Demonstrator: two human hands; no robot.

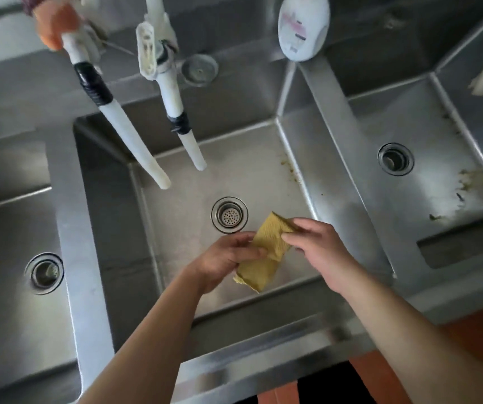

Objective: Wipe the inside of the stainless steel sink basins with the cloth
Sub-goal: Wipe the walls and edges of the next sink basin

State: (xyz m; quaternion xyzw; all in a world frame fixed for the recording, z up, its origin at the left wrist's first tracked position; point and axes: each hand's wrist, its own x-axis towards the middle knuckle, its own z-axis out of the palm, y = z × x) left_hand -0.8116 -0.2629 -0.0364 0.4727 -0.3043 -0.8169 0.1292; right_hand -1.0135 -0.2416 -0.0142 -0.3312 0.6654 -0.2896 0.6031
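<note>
The left hand (228, 255) curled its fingers and thumb round the near half of the folded, mustard-yellow waffle-weave cloth (266, 252), while the right hand (319, 246) pinched the cloth's far corner between thumb and fingertips. Both held it in the air above the floor of the middle stainless steel basin (263, 176), just near of the round perforated drain strainer (229, 214). The step in hand looked like folding or readying the cloth, not yet wiping. The next move would likely call for one hand to press the cloth flat against the brushed steel and sweep it toward the brownish grime along the basin's right edge (290, 167). The right-hand basin (427, 135) showed heavier greenish stains and would need firmer rubbing. Two white plastic spouts with black tape (176, 112) hung overhead.
</note>
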